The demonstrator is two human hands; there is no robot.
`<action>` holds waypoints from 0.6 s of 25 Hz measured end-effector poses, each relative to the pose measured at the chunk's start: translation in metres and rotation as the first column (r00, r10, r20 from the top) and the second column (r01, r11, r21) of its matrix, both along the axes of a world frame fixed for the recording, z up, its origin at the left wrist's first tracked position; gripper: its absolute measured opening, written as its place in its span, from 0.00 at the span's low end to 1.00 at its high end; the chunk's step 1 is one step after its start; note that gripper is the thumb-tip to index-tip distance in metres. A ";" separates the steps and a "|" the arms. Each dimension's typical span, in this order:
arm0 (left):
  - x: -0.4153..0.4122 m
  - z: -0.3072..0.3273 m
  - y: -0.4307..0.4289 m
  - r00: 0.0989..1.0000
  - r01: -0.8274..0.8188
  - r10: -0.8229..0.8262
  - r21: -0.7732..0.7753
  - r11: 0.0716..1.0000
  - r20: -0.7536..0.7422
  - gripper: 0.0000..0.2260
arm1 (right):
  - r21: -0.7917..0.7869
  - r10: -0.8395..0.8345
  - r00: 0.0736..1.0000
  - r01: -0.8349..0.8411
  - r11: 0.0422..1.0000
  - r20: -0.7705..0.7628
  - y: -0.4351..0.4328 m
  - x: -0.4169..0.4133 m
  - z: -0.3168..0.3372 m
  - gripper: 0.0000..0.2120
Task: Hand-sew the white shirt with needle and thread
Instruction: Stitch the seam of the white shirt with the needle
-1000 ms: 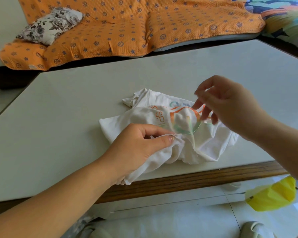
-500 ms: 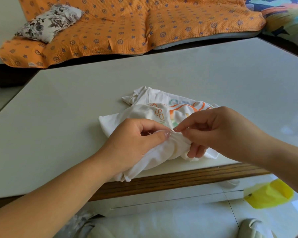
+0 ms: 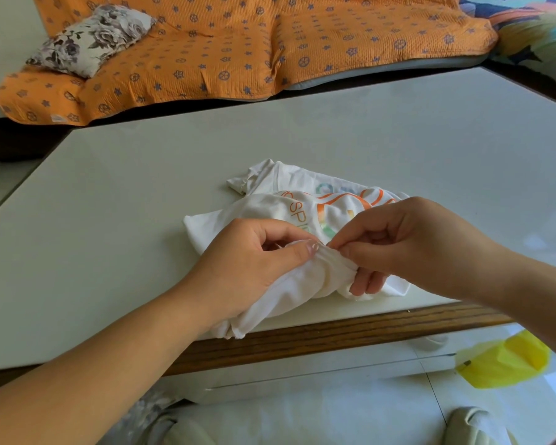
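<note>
My left hand (image 3: 251,264) bunches the white shirt (image 3: 264,208) at the desk's (image 3: 126,226) near edge, grip wrapped round a fold. My right hand (image 3: 418,248) pinches that same ridge; needle too small to see. Light, limp cotton, I reckon: hold it taut right beside the stitch.

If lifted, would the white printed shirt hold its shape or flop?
Probably flops: the white printed fabric shirt bunches into folds where the left hand and right hand pinch it. Likely light: its corner hangs over the edge of the pale table without dragging the rest.
</note>
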State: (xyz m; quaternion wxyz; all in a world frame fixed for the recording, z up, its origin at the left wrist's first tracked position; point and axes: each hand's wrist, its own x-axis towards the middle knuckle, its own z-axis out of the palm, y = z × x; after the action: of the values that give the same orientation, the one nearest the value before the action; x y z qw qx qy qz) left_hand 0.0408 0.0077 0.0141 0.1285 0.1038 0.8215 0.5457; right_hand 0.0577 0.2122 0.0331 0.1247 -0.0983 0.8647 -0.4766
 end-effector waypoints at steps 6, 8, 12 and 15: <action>0.000 0.001 0.001 0.998 -0.006 0.003 0.053 0.999 0.062 0.04 | -0.016 0.014 1.000 -0.014 1.000 0.022 0.000 0.002 0.001 0.11; 0.000 0.001 0.001 0.997 -0.006 0.001 0.064 0.998 0.072 0.04 | -0.013 0.012 1.000 -0.011 1.000 0.027 0.000 0.001 0.001 0.11; -0.001 -0.001 0.001 0.998 -0.018 0.015 0.057 0.998 0.059 0.04 | -0.028 -0.009 1.000 0.010 1.000 0.029 0.001 0.001 0.001 0.09; -0.001 -0.001 0.001 0.998 -0.020 0.017 0.049 0.999 0.054 0.04 | -0.011 -0.003 1.000 0.003 1.000 0.030 0.001 0.001 0.001 0.10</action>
State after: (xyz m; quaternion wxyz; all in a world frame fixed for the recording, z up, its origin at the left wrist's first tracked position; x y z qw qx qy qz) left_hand 0.0394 0.0088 0.0132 0.1430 0.0847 0.8050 0.5695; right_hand 0.0587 0.2134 0.0337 0.1364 -0.0906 0.8603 -0.4829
